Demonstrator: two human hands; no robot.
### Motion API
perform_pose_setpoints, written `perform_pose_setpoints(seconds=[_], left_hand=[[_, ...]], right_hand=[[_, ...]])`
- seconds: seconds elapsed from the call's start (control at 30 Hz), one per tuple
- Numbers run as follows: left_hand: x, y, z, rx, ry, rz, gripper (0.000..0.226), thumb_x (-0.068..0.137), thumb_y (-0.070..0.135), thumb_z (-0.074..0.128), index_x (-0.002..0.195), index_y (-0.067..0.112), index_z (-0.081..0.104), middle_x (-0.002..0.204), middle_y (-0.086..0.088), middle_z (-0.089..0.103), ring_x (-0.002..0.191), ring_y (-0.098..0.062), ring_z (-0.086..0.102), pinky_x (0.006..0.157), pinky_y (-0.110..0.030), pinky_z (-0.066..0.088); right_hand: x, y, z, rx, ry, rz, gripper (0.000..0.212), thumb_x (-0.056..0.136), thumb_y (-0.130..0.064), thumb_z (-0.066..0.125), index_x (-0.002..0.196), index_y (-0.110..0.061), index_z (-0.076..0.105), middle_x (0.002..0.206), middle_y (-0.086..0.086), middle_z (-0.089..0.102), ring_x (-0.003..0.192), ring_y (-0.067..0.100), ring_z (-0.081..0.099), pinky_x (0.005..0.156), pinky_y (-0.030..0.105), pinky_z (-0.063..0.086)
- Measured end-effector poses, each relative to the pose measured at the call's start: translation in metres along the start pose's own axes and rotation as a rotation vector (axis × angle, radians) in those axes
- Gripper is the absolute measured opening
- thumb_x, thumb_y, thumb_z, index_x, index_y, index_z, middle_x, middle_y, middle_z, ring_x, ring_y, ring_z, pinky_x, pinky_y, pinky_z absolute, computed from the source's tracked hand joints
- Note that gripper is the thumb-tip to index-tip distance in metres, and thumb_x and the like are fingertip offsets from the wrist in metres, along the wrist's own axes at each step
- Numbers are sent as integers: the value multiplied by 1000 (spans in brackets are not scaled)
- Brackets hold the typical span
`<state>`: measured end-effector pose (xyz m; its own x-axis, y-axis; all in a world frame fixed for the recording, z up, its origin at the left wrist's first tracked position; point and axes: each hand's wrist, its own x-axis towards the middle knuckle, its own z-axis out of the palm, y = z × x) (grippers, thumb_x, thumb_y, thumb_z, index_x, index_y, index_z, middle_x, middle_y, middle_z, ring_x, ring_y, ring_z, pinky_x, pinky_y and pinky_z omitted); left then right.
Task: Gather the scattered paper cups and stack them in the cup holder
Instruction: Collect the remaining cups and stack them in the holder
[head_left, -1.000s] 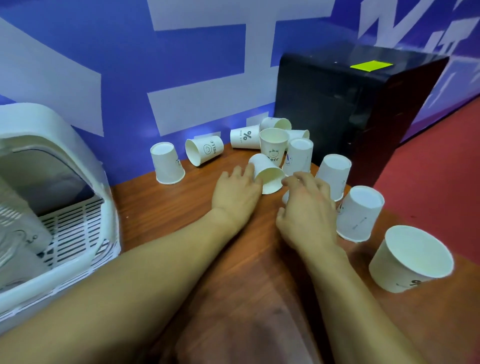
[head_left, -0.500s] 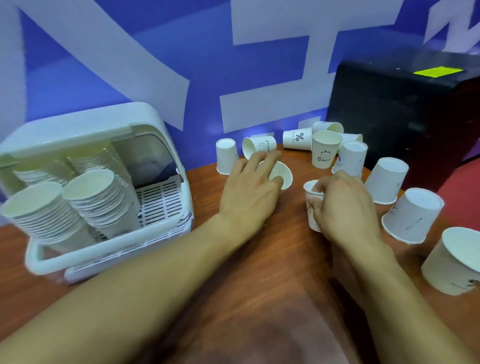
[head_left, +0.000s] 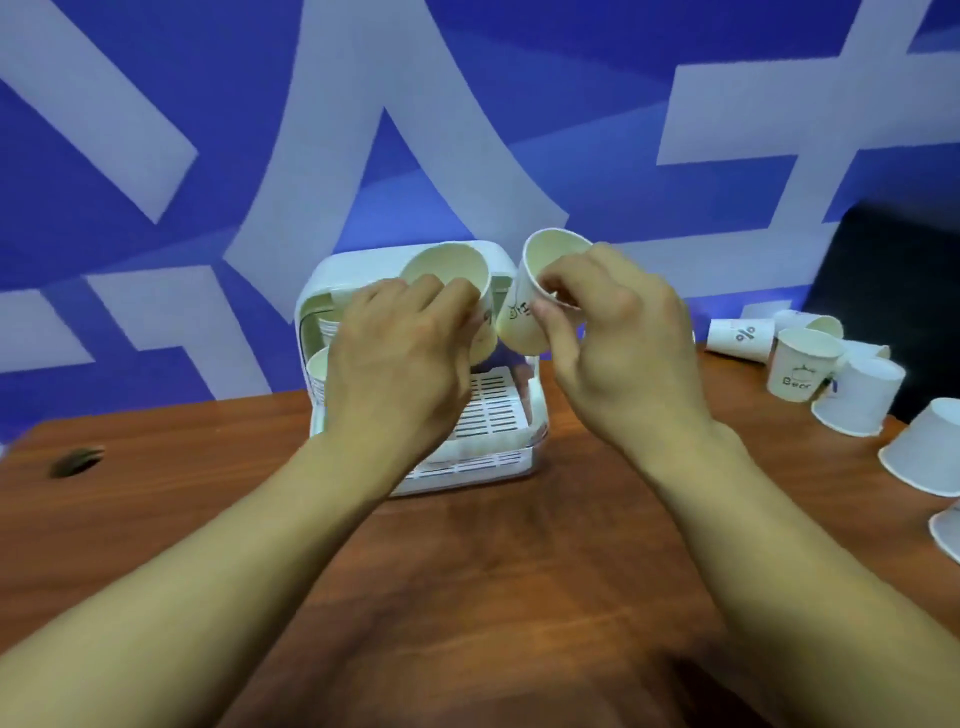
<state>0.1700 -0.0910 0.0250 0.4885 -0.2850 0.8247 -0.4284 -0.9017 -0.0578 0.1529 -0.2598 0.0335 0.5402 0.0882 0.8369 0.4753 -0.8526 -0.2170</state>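
In left grip (head_left: 400, 358) pinches left cup (head_left: 447, 270), in right grip (head_left: 618, 348) right cup (head_left: 524, 322); has raised both off bench (head_left: 493, 571), just before cup holder (head_left: 467, 470); stacking next.

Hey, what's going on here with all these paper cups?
A person is gathering paper cups. The left grip holds one cup and the right grip pinches a second cup, both raised side by side before the white cup holder. Stacked cups sit in the holder's left side. More cups, including a Bear cup, lie scattered on the wooden table's right.

Cup holder (head_left: 467, 470) on the counter (head_left: 493, 571)
Behind held cups (head_left: 447, 270) in left grip (head_left: 395, 353) and right grip (head_left: 618, 343); scattered cups (head_left: 857, 395) lie rightward.
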Motion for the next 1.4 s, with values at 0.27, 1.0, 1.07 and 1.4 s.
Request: perform_pose_setpoints(seconds=[0.27,1.0,1.07,1.4], left_hand=[[-18,-71,-19,85,17,-200,12,90,16,61,79,11,58,67,-9,52,60,-35,45,62,-33,25],[-53,-103,34,106,-285,-120,22,95,27,50,83,15,64,73,-4,58,72,-33,56,58,-31,24],[-57,-103,38,106,-299,-132,22,94,30,50,85,16,64,73,-3,58,74,-32,56,58,-31,25],[-58,-70,47,-68,-90,-109,29,89,27,58,112,12,66,102,-8,59,94,-30,53,78,-41,44]], right_hand=[[27,-40,71,7,-79,-164,11,88,-17,63,88,-7,66,87,10,63,72,35,52,59,34,37],[-1,-31,143,-37,-388,-140,25,96,-32,49,98,-19,70,89,2,65,81,34,59,63,34,37],[-2,-32,144,-32,-378,-142,24,95,-31,50,97,-18,71,88,4,65,80,34,59,62,34,35],[-12,-26,118,88,-184,-63,20,88,-19,62,103,-9,69,94,7,61,88,28,58,77,39,47]])
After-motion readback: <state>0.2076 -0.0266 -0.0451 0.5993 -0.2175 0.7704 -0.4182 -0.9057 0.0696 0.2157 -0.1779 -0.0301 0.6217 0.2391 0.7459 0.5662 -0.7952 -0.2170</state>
